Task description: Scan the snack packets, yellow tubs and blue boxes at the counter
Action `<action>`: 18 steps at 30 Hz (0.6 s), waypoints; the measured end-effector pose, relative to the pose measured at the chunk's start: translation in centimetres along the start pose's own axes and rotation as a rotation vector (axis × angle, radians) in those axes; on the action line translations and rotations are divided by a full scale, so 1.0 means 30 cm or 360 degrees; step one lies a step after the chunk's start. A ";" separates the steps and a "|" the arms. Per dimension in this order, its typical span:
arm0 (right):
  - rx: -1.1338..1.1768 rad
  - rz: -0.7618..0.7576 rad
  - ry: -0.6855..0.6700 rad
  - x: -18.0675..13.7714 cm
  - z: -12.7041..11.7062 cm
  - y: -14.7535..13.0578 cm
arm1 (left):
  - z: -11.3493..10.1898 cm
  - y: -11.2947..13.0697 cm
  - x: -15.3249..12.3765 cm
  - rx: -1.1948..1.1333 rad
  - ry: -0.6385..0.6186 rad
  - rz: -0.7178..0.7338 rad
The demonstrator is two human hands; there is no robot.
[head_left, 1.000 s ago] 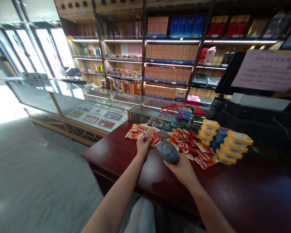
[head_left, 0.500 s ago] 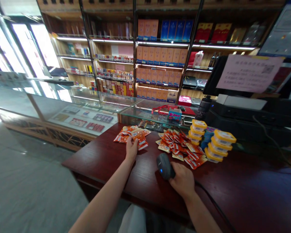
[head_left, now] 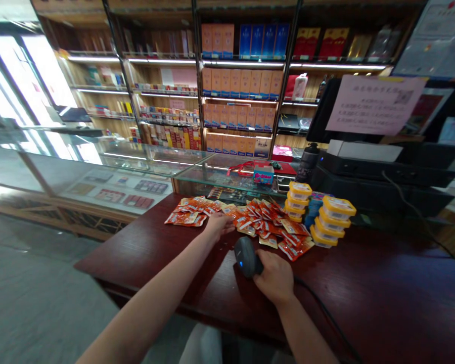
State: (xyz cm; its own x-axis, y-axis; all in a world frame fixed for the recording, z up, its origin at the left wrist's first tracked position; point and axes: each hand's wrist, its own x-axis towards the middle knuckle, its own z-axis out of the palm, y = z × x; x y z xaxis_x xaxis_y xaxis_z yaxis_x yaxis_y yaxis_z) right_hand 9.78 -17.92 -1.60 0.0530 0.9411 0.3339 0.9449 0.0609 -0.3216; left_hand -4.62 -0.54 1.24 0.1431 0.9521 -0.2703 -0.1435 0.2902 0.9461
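Note:
My right hand [head_left: 275, 277] grips a black handheld barcode scanner [head_left: 244, 257] that shows a small blue light, just above the dark wooden desk. Fingers stretched to the right, my left hand [head_left: 219, 226] is at the front edge of the orange snack packets, between the left group of packets [head_left: 185, 218] and the larger heap on the right [head_left: 267, 217]. It may be touching the nearest packets; its fingertips partly hide them. I see nothing clearly held in it.
Stacked yellow-lidded tubs [head_left: 331, 222] stand right of the packets, with a second stack [head_left: 298, 201] behind. A glass display counter [head_left: 147, 164] borders the desk's far side. The scanner's cable [head_left: 322, 308] trails right. A monitor with a pink notice [head_left: 375, 103] stands back right.
My left hand has moved right, from the left packets toward the heap, and its fingers have straightened. Packets now bridge the two groups. My right hand still holds the scanner; the view has shifted slightly.

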 end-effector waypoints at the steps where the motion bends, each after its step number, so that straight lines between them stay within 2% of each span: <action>1: 0.0001 0.0002 -0.0001 0.000 -0.001 -0.001 | 0.031 0.003 0.010 0.0001 -0.0029 -0.0018; 5: 0.0008 0.0028 -0.0012 0.002 -0.004 -0.003 | 0.133 -0.004 0.045 0.0003 -0.0174 -0.0028; 8: 0.0012 0.0031 -0.0026 0.003 -0.008 -0.003 | 0.169 -0.014 0.056 0.0037 -0.0254 -0.0023; 18: 0.0006 0.0026 -0.0060 0.007 -0.013 -0.002 | 0.154 -0.050 0.078 0.0369 -0.0223 -0.0014</action>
State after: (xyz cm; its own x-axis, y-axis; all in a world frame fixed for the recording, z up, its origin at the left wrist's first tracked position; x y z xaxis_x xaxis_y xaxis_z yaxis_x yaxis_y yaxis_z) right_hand 9.87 -17.87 -1.18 0.0559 0.9539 0.2949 0.9428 0.0468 -0.3301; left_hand 0.45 0.81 0.02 0.2795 0.9224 -0.2666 0.0841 0.2531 0.9638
